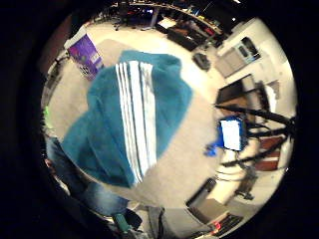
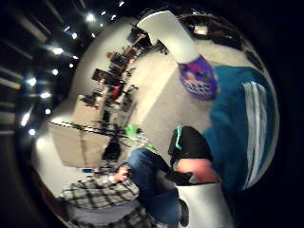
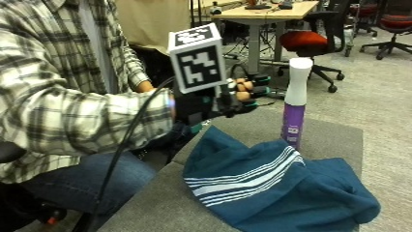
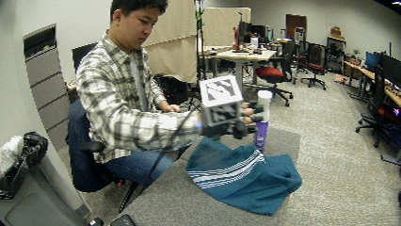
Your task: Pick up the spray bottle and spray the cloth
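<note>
Teal cloth [image 3: 277, 188] hides spray bottle [image 3: 295, 104] base.

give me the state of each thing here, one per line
spray bottle: upright on the table, beside the cloth, not held
cloth: crumpled in a heap on the table, white stripes facing up
right hand: raised above the cloth, short of the bottle, holding nothing
table: bears the bottle and cloth

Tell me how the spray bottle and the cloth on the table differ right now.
The spray bottle stands upright; the cloth lies crumpled flat. The bottle is purple with a white top; the cloth is teal with white stripes. The bottle is narrow and tall; the cloth spreads wide. Both rest on the grey table, untouched by the gloved right hand.
</note>
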A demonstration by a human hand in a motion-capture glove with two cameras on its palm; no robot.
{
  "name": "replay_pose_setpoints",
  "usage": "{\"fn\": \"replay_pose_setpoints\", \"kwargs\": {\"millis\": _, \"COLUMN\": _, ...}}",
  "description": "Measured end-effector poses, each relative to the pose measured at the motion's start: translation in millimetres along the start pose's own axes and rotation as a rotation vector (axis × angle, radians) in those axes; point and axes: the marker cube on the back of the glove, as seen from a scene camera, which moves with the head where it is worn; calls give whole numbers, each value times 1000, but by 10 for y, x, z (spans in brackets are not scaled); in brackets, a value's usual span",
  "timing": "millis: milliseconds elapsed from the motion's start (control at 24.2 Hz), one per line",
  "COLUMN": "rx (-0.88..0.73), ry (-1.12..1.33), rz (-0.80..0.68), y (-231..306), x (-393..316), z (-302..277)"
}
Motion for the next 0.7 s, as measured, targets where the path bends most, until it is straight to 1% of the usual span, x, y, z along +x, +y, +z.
{"fn": "replay_pose_setpoints", "kwargs": {"millis": 165, "rx": -15, "ry": 138, "rz": 4, "y": 907, "x": -13, "z": -137}}
{"fn": "replay_pose_setpoints", "kwargs": {"millis": 372, "rx": 8, "ry": 275, "rz": 107, "y": 1986, "x": -94, "z": -169}}
{"fn": "replay_pose_setpoints", "kwargs": {"millis": 537, "rx": 37, "ry": 293, "rz": 212, "y": 2706, "x": -221, "z": -158}}
{"fn": "replay_pose_setpoints", "kwargs": {"millis": 702, "rx": 67, "ry": 275, "rz": 283, "y": 3232, "x": -426, "z": -134}}
